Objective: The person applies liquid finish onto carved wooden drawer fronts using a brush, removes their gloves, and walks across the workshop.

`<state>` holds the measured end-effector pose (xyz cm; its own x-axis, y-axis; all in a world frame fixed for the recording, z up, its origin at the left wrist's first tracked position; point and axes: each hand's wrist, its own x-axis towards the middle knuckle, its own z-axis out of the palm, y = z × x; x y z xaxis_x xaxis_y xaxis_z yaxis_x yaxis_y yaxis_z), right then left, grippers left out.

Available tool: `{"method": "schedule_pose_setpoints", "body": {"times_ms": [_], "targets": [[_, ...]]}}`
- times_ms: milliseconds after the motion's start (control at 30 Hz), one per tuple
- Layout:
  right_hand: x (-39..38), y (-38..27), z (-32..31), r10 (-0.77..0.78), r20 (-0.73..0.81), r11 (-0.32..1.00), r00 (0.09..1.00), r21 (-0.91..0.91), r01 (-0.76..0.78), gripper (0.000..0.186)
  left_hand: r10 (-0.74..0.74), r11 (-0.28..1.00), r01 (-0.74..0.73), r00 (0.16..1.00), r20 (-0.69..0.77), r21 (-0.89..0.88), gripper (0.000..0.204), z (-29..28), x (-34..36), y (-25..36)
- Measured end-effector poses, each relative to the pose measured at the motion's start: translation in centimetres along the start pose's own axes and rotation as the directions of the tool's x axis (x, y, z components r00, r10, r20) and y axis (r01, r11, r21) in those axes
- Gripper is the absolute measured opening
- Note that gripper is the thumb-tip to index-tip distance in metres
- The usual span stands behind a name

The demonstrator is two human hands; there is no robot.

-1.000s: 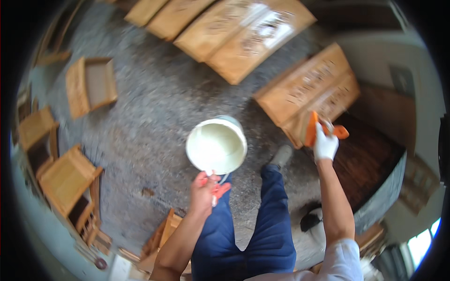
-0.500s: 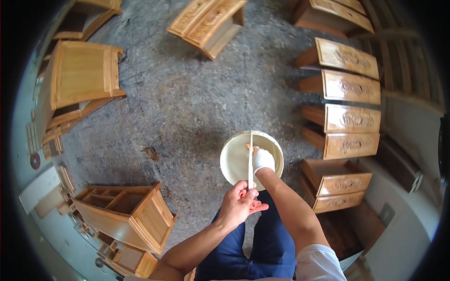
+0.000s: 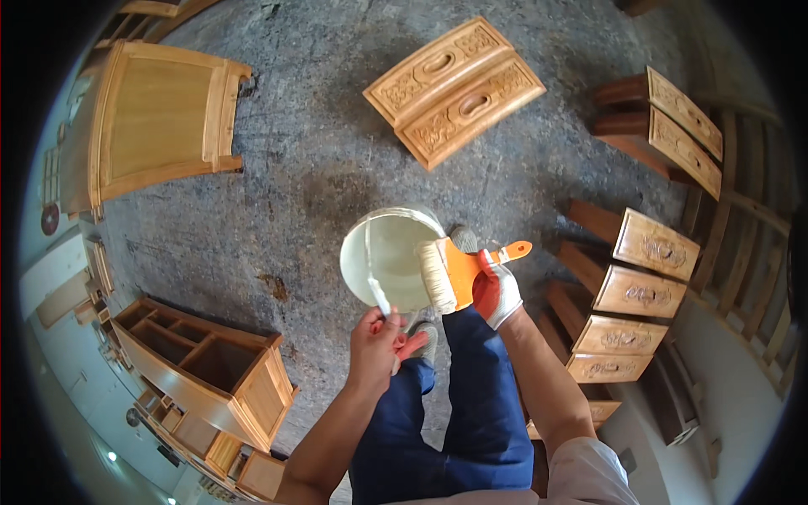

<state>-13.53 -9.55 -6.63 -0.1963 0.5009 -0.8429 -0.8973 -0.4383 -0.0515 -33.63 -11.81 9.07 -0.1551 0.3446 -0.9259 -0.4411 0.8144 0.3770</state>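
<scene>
One wide paintbrush (image 3: 459, 271), flat orange body and handle, thick cream bristles, a hole at the handle's end; held in the right hand (image 3: 500, 295), which wears a white knit glove with an orange-red coated palm and is gripping the handle. The bristles lie just left of that hand and overlap, in this view, the right rim of the bucket; whether they touch it cannot be told. One round off-white bucket (image 3: 358, 252), pale inside, left of the right hand and beyond the left hand. One narrow white strip (image 3: 370, 265), crossing the bucket from the far rim to the left hand (image 3: 374, 343), whose bare fingers are closed on its near end; a soft red piece (image 3: 412, 345), kind unclear, shows at that palm. Below the hands: dark blue trousers (image 3: 484, 396) and grey shoes (image 3: 427, 341). Beyond both hands, on the mottled grey floor (image 3: 311, 210): two carved honey-brown wooden drawers (image 3: 459, 88), side by side. Right of the right hand: a row of glossy wooden drawers with carved fronts (image 3: 641, 290). Left of the left hand: a brown wooden cabinet with compartments (image 3: 198, 370); farther off, a panelled wooden cabinet (image 3: 160, 109).
</scene>
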Motion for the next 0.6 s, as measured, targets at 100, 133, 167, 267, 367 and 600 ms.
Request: {"method": "schedule_pose_setpoints", "body": {"times_ms": [100,133,167,267,367,600], "targets": [[2.7,-2.6,6.5,0.007,0.073,0.981,0.997,-0.193,0.008,0.020,0.031,0.997,-0.033,0.999,-0.030,-0.067,0.019,-1.3,2.8,3.7],[4.9,-4.6,6.5,-0.049,0.095,0.965,0.994,-0.253,0.071,0.020,0.013,0.997,-0.014,1.000,-0.019,-0.072,0.019,-0.9,3.7,4.7],[7.4,-6.1,6.5,-0.090,0.123,0.944,0.988,-0.305,0.124,0.019,0.029,0.997,-0.030,0.999,-0.014,-0.077,0.020,-0.8,4.3,5.8],[12.9,-8.1,11.0,-0.304,-0.013,0.822,0.953,-0.510,0.255,0.026,0.093,0.992,-0.094,0.995,-0.017,-0.083,0.022,-1.4,5.9,8.8],[17.2,-10.6,12.8,-0.563,0.033,0.442,0.826,-0.832,0.334,0.026,0.066,0.995,-0.067,0.998,-0.021,-0.073,0.023,-1.5,7.7,10.2],[15.4,-5.2,16.2,-0.494,0.667,-0.617,0.558,-0.721,0.316,0.026,0.011,1.000,-0.012,0.998,-0.059,-0.009,0.026,-1.9,10.5,13.4]]}}
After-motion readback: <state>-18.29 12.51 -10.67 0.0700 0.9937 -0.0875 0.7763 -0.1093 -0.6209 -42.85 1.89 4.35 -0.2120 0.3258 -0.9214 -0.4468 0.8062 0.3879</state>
